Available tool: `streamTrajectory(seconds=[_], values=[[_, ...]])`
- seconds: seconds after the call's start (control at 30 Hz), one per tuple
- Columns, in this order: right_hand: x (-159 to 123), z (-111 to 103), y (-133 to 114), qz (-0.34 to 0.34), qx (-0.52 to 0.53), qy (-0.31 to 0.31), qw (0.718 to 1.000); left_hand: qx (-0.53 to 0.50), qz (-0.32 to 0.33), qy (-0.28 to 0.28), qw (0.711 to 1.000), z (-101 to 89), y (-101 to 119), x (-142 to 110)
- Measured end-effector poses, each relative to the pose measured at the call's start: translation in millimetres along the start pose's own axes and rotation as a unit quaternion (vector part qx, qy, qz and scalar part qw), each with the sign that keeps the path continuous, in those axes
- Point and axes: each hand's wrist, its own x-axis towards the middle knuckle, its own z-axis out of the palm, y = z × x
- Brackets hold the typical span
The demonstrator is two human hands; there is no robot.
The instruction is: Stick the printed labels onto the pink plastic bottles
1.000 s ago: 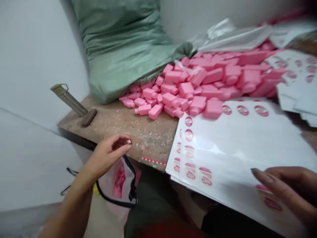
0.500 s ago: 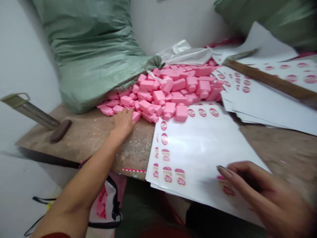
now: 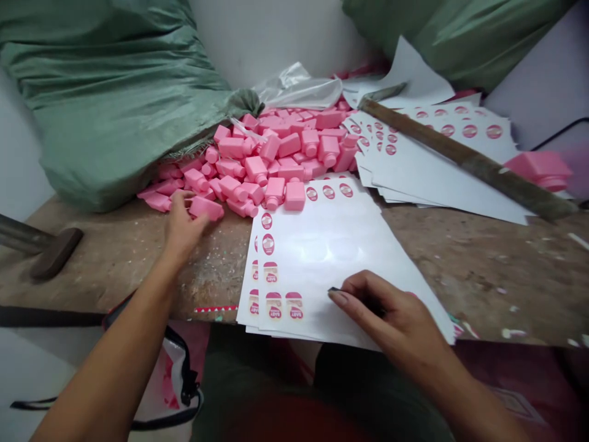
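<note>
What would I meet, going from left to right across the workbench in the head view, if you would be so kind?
A dark hammer head, then the left hand, a pink plastic bottle, a stack of printed label sheets, and a far pink bottle.

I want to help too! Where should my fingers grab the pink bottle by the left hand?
Pinch the pink plastic bottle across its broad middle, coming from above on the near side. It lies on its side at the edge of the pile of pink bottles, so that side looks free. Its blocky body seems easiest to hold, and the left hand sits just beside it.
</note>
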Motion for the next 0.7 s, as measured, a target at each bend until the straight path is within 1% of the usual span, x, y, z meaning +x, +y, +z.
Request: streamTrajectory(seconds=[0.03, 0.07, 0.1, 0.13, 0.17, 0.2, 0.23, 0.27, 0.3, 0.33, 0.37, 0.4, 0.43, 0.57, 0.63, 0.7], values=[[0, 1, 0, -0.001, -0.006, -0.013, 1.0, -0.089, -0.029, 0.014, 0.995, -4.5, 7, -6], [0, 1, 1, 0.0, -0.014, -0.024, 1.0, -0.205, -0.074, 0.015, 0.976, -9.2, 15, -14], [0, 1, 3, 0.003, -0.024, -0.031, 0.999, -0.332, -0.131, 0.004, 0.934, -13.6, 24, -23], [1, 1, 6, 0.006, -0.039, -0.033, 0.999, -0.449, -0.195, -0.019, 0.872, -17.2, 33, -33], [1, 0, 8, 0.006, -0.06, -0.033, 0.998, -0.535, -0.256, -0.048, 0.804, -19.7, 42, -44], [1, -1, 10, 0.002, -0.084, -0.031, 0.996, -0.584, -0.31, -0.082, 0.745, -20.7, 51, -56], [1, -2, 12, -0.005, -0.109, -0.029, 0.994, -0.613, -0.354, -0.116, 0.697, -20.3, 59, -67], [1, -3, 12, -0.014, -0.131, -0.027, 0.991, -0.628, -0.389, -0.149, 0.658, -18.3, 67, -78], [1, -2, 12, -0.026, -0.15, -0.026, 0.988, -0.634, -0.411, -0.183, 0.628, -15.0, 74, -88], [1, -2, 11, -0.039, -0.164, -0.027, 0.985, -0.636, -0.423, -0.214, 0.609, -10.5, 79, -97], [0, 0, 9, -0.054, -0.173, -0.032, 0.983, -0.635, -0.424, -0.236, 0.601, -5.2, 84, -105], [0, 2, 6, -0.069, -0.183, -0.037, 0.98, -0.632, -0.42, -0.248, 0.603, 0.8, 88, -111], [0, 5, 4, -0.083, -0.192, -0.041, 0.977, -0.627, -0.412, -0.252, 0.611, 7.1, 90, -116], [0, 17, 0, -0.129, -0.232, -0.021, 0.964, -0.601, -0.392, -0.229, 0.658, 29.2, 92, -123], [1, 20, 0, -0.147, -0.248, -0.003, 0.957, -0.593, -0.389, -0.224, 0.668, 34.9, 90, -123], [2, 21, 1, -0.163, -0.259, 0.008, 0.952, -0.596, -0.387, -0.221, 0.668, 36.7, 89, -122]])
